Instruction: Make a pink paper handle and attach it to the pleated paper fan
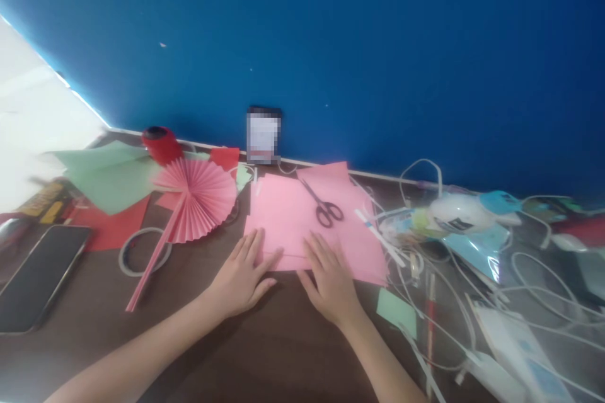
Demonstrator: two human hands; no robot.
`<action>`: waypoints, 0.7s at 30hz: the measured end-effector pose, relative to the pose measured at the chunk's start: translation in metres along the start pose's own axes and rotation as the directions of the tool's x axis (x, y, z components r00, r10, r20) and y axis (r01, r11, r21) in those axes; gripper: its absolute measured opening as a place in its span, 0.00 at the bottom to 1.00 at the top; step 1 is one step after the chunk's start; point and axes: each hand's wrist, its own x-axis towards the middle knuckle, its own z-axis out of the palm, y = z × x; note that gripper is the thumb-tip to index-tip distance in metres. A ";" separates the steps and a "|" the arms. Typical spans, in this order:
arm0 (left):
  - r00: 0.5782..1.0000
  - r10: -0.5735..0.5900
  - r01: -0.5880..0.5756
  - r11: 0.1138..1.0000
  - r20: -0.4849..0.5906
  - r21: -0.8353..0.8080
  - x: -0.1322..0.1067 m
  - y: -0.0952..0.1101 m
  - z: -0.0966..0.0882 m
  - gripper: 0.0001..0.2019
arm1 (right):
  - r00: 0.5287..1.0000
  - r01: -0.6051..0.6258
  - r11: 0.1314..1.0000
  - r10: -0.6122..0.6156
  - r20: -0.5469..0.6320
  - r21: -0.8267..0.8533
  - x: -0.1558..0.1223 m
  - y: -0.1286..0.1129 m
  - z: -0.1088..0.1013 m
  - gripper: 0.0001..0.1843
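Observation:
Several pink paper sheets [283, 214] lie overlapping on the dark table in front of me. My left hand [243, 277] rests at their near left corner, fingers stretched out over the edge. Flat on the near edge, right of the middle, lies my right hand [331, 280] with its fingers apart. Neither hand grips anything. A strip along the near edge, between the hands, looks like a fold or a narrower layer; I cannot tell which. Dark-handled scissors [326, 209] lie on the sheets beyond my right hand. Left of the paper is a pleated pink paper fan [203, 204] with a long handle.
At left are a phone [45, 277], a roll of tape [123, 258], green paper [111, 179], red paper [116, 227] and a red cylindrical object [163, 146]. White cables [539, 293], a white bottle [456, 211] and a green paper piece [397, 312] clutter the right. A blue wall [378, 75] stands behind.

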 end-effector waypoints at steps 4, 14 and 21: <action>1.000 -0.003 0.003 1.000 -0.004 0.014 0.001 0.001 -0.002 0.29 | 1.000 0.015 1.000 -0.016 0.026 0.015 0.000 0.003 0.001 0.30; 1.000 -0.013 0.013 1.000 -0.014 0.020 0.001 0.003 -0.003 0.29 | 0.998 0.069 0.997 -0.069 0.007 0.035 0.000 0.013 -0.005 0.29; 1.000 0.007 -0.007 1.000 0.001 -0.023 0.001 0.001 -0.003 0.31 | 0.952 0.172 0.983 -0.148 -0.267 0.069 -0.002 0.032 -0.008 0.13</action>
